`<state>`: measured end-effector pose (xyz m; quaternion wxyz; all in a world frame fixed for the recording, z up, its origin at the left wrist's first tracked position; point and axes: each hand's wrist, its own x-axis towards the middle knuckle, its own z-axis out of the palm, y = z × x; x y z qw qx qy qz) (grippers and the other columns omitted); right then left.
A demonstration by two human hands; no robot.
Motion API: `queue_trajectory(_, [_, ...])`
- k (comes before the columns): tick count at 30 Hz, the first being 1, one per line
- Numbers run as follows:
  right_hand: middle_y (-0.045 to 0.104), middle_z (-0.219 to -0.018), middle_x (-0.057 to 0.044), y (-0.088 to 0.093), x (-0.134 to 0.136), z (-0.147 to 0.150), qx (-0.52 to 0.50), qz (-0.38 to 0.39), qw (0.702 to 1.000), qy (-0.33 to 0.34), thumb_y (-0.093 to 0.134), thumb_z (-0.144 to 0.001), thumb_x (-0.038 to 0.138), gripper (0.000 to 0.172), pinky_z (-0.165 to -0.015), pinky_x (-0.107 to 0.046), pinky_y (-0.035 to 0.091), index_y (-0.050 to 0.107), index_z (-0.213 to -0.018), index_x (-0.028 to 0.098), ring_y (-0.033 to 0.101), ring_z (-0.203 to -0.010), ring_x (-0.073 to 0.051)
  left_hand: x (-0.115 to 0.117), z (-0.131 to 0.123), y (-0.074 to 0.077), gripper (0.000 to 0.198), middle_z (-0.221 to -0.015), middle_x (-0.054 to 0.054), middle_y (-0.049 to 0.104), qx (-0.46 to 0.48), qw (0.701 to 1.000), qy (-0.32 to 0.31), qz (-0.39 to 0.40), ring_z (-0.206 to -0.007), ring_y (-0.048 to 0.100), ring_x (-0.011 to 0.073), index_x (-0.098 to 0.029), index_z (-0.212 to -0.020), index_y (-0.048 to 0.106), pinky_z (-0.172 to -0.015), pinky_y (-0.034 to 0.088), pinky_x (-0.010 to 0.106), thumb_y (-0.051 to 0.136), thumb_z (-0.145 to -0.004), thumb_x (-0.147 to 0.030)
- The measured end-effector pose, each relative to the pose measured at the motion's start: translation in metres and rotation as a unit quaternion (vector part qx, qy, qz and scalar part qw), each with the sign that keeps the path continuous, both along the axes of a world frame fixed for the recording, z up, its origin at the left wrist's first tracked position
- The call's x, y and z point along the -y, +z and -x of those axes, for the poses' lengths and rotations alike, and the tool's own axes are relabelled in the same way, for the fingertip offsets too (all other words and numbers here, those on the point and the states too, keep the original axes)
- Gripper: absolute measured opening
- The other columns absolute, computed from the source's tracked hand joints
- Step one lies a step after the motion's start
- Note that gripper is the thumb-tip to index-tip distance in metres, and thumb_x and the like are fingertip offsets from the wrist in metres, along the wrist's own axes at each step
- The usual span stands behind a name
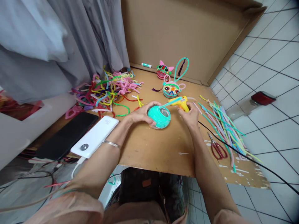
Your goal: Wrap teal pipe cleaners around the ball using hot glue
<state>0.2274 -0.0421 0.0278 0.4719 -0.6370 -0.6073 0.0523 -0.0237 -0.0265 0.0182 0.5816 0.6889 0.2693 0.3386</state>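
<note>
My left hand (147,115) is wrapped round a turquoise ball (158,119) made of coiled pipe cleaner, with a greyish opening on its upper right side. A loose end of turquoise pipe cleaner (169,102) rises from the ball toward the right. My right hand (190,115) grips a yellow hot glue gun (184,105), whose front end lies behind that loose strand. Whether its nozzle touches the strand, I cannot tell. Just beyond stand a turquoise animal-face ornament (171,90) with pink ears and a red and pink one (162,72).
A tangled heap of pipe cleaners (109,88) lies at the left, near a black phone (67,135) and a white power bank (94,137). Straight pipe cleaners (224,124) and red-handled scissors (218,149) lie at the right. A black cord (243,155) crosses there. A cardboard panel (177,34) stands behind.
</note>
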Motion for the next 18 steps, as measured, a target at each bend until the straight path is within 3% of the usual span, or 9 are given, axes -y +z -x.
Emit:
queue_trajectory(3, [0.065,-0.077,-0.004,-0.016,-0.01,-0.009,0.021,0.016,0.998,-0.052,0.06,-0.067,0.048,0.034,-0.07,-0.034,0.045,0.062,-0.085,0.02,0.055,-0.07,-0.021,0.001,0.001,0.002,0.086,-0.123,0.006,0.056,0.003,1.0,0.007,0.015,-0.105,0.056,0.023,-0.022,-0.121,0.051,-0.085,0.048,0.031,0.086,-0.043,-0.03])
queue_trajectory(6, [0.068,-0.092,-0.012,-0.036,-0.017,-0.014,0.095,0.012,0.991,-0.096,0.061,-0.068,0.044,0.037,-0.08,-0.04,0.047,0.064,-0.092,0.016,0.057,-0.086,-0.026,0.001,0.004,0.003,0.086,-0.123,0.006,0.057,0.004,1.0,0.029,0.009,-0.105,0.057,0.0226,-0.021,-0.121,0.05,-0.084,0.049,0.03,0.086,-0.044,-0.032])
queue_trajectory(10, [0.067,-0.099,-0.018,-0.052,-0.015,-0.011,0.174,0.069,0.978,-0.088,0.062,-0.077,0.048,0.042,-0.086,-0.042,0.046,0.064,-0.098,0.012,0.057,-0.095,-0.029,0.0,0.008,0.006,0.082,-0.117,0.005,0.059,0.002,0.999,0.042,-0.007,-0.105,0.057,0.0234,-0.02,-0.118,0.05,-0.084,0.049,0.03,0.085,-0.045,-0.034])
queue_trajectory(13, [0.065,-0.102,-0.025,-0.047,-0.009,-0.006,0.222,0.095,0.964,-0.113,0.06,-0.082,0.052,0.047,-0.089,-0.048,0.044,0.065,-0.098,0.008,0.056,-0.099,-0.034,0.001,0.009,0.008,0.081,-0.112,0.004,0.059,-0.004,0.999,0.052,-0.007,-0.105,0.057,0.0238,-0.02,-0.117,0.051,-0.086,0.05,0.031,0.085,-0.045,-0.034])
queue_trajectory(15, [0.063,-0.104,-0.026,-0.038,-0.004,0.0,0.225,0.066,0.965,-0.113,0.059,-0.083,0.051,0.049,-0.091,-0.053,0.042,0.065,-0.103,0.006,0.056,-0.102,-0.036,0.002,0.008,0.009,0.083,-0.112,0.004,0.059,-0.019,0.998,0.055,-0.007,-0.105,0.057,0.0239,-0.02,-0.119,0.05,-0.085,0.05,0.031,0.085,-0.045,-0.034])
queue_trajectory(16, [0.063,-0.105,-0.024,-0.032,-0.001,0.004,0.21,0.036,0.973,-0.09,0.06,-0.083,0.049,0.05,-0.092,-0.054,0.042,0.064,-0.109,0.006,0.056,-0.103,-0.036,0.002,0.007,0.009,0.083,-0.113,0.004,0.059,-0.028,0.998,0.054,-0.01,-0.105,0.057,0.0239,-0.02,-0.119,0.05,-0.085,0.051,0.031,0.085,-0.045,-0.035])
queue_trajectory(18, [0.064,-0.106,-0.017,-0.02,0.006,0.015,0.147,-0.035,0.988,0.018,0.061,-0.082,0.046,0.054,-0.092,-0.049,0.046,0.059,-0.124,0.012,0.057,-0.101,-0.03,0.003,0.006,0.01,0.083,-0.115,0.004,0.057,-0.043,0.997,0.052,-0.028,-0.105,0.057,0.0237,-0.02,-0.119,0.05,-0.085,0.051,0.032,0.085,-0.046,-0.035])
